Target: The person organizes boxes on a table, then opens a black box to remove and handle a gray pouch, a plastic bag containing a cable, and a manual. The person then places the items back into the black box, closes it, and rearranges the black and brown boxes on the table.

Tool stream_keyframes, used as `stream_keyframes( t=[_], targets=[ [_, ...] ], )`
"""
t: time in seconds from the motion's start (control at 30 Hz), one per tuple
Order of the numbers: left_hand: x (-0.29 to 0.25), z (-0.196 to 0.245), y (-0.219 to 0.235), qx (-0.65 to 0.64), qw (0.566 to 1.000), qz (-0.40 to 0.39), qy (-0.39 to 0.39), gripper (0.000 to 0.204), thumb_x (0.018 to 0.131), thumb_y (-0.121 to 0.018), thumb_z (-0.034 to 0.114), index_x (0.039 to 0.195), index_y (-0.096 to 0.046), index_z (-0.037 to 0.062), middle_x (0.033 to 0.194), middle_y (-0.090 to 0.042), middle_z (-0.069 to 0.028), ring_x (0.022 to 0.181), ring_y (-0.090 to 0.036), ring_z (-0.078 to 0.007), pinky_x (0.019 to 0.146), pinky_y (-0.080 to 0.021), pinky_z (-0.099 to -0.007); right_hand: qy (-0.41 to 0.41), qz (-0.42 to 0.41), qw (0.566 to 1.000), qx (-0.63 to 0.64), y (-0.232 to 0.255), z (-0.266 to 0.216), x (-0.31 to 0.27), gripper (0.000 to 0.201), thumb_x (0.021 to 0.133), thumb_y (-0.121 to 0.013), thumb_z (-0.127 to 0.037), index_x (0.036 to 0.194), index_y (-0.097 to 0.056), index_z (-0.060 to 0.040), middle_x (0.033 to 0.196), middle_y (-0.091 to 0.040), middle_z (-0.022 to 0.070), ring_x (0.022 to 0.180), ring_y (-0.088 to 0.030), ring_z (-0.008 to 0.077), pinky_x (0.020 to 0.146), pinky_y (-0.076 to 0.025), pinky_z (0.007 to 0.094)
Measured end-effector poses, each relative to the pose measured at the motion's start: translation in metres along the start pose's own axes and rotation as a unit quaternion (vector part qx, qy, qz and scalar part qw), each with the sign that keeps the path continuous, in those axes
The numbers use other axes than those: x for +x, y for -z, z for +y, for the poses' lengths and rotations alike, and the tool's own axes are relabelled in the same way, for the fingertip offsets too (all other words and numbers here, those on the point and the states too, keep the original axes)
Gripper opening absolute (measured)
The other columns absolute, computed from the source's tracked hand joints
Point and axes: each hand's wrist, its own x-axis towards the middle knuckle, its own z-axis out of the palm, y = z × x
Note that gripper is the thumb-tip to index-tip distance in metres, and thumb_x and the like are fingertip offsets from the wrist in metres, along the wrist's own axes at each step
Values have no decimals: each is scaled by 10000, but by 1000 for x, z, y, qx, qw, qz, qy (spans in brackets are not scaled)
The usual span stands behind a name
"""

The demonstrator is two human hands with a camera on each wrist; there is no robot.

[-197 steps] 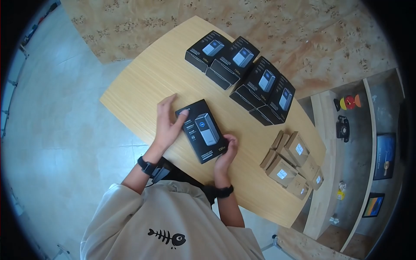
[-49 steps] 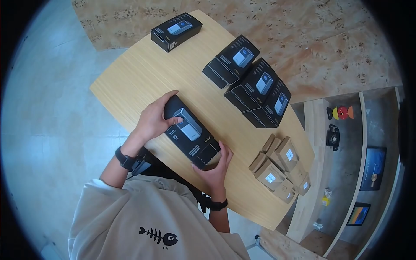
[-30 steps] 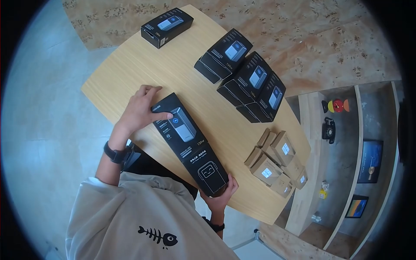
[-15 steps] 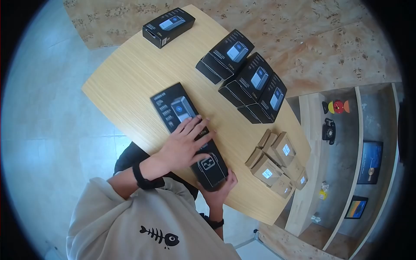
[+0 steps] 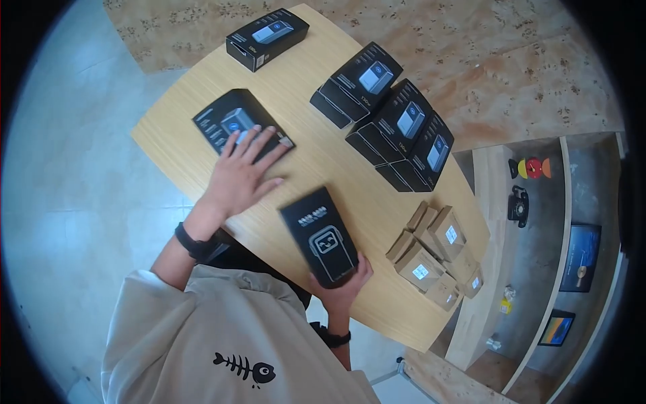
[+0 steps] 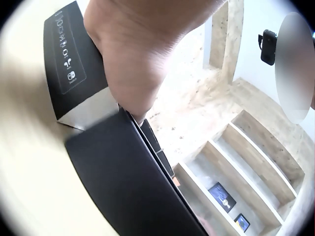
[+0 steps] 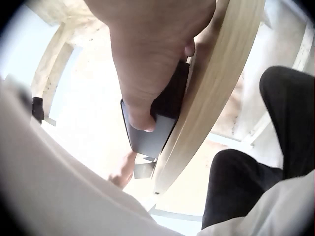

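My left hand (image 5: 239, 175) lies with straight, spread fingers on top of a black box sleeve (image 5: 219, 111), printed with a picture of a grey device. The sleeve lies towards the table's left part; its side with small white icons shows in the left wrist view, and its near end looks pale there. My right hand (image 5: 344, 286) grips the near end of a black inner box (image 5: 316, 229), thumb and fingers on either side. A line-drawn smiling device marks its top. Sleeve and inner box are apart. In the right wrist view, the right thumb presses on the inner box (image 7: 147, 140).
Three black printed boxes (image 5: 407, 121) stand in a row along the table's far edge. Another black box (image 5: 266, 37) lies at the far left corner. Several brown cardboard packets (image 5: 437, 249) sit on the right. Shelves (image 5: 538, 269) stand beyond the wooden table (image 5: 175, 128).
The sleeve has come off the inner box and moved away to the left under my left hand. My right hand keeps the inner box. Earlier, the row's leftmost box went to the far left corner.
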Motion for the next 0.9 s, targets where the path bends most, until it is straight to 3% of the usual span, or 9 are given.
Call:
stream_keyframes(
  t=[0.13, 0.27, 0.33, 0.47, 0.53, 0.57, 0.63, 0.67, 0.9],
  targets=[
    [-15, -12, -1, -26, 999, -45, -16, 697, 960, -687, 443, 1591, -494, 217, 1693, -369, -133, 1584, -293, -374, 1303, -190, -558, -68, 70, 995, -8, 23, 21, -17, 1154, 664, -983, -349, 1560, -341, -7, 1456, -370, 244, 1373, -385, 418, 1142, -369, 543],
    [-22, -9, 14, -75, 995, -44, -44, 632, 917, -734, 351, 1509, -579, 194, 1659, -416, -142, 1571, -323, -381, 1301, -204, -563, -56, 92, 994, -5, 21, 19, -26, 1066, 747, -927, -383, 1558, -346, -7, 1454, -371, 242, 1360, -397, 401, 1135, -375, 528],
    [-22, -11, 22, -129, 988, -42, -75, 540, 887, -751, 270, 1405, -649, 158, 1603, -473, -157, 1535, -381, -388, 1293, -232, -573, -57, 92, 986, 128, 14, 10, -26, 870, 857, -840, -396, 1505, -420, 4, 1401, -429, 224, 1318, -443, 383, 1128, -378, 506],
    [-29, -28, 30, -120, 987, 7, -103, 486, 876, -749, 229, 1342, -675, 113, 1539, -518, -175, 1475, -454, -382, 1263, -294, -565, -60, 49, 989, 123, 5, -8, -13, 551, 969, -735, -291, 1388, -543, 12, 1272, -550, 181, 1205, -546, 316, 1082, -431, 451],
    [-30, -23, 40, -96, 987, 121, 42, 512, 894, -764, 269, 1359, -652, 86, 1481, -544, -208, 1383, -520, -424, 1197, -378, -542, -121, 58, 968, 211, -2, -17, -1, 328, 1023, -673, -185, 1280, -619, 11, 1115, -638, 120, 1058, -616, 233, 999, -485, 380],
    [-30, -21, 41, -93, 987, 121, 44, 512, 894, -764, 269, 1359, -652, 86, 1481, -544, -208, 1383, -520, -424, 1197, -378, -542, -120, 56, 968, 214, -5, -19, 4, 328, 1023, -673, -185, 1280, -619, 11, 1115, -638, 120, 1058, -616, 233, 999, -485, 380],
    [-30, -19, 42, -106, 960, 164, 203, 615, 944, -731, 296, 1477, -549, 48, 1472, -524, -265, 1337, -538, -460, 1151, -415, -519, -131, 52, 964, 224, -6, -20, 13, 212, 1048, -628, -106, 1230, -639, 2, 1043, -664, 81, 956, -630, 168, 907, -510, 315],
    [-33, -24, 39, -166, 955, 130, 209, 690, 981, -696, 315, 1548, -449, 8, 1478, -505, -291, 1334, -534, -472, 1132, -436, -498, -129, 50, 964, 226, -6, -17, 16, 212, 1048, -628, -106, 1230, -639, 2, 1043, -664, 81, 956, -630, 168, 907, -510, 315],
    [-28, -3, 30, -212, 951, 125, 189, 698, 975, -706, 311, 1534, -452, -23, 1486, -492, -305, 1332, -538, -483, 1132, -434, -509, -156, -22, 925, 345, 6, -22, 34, 173, 1075, -585, -104, 1210, -642, -13, 944, -676, 43, 843, -637, 118, 786, -511, 259]
  ],
)
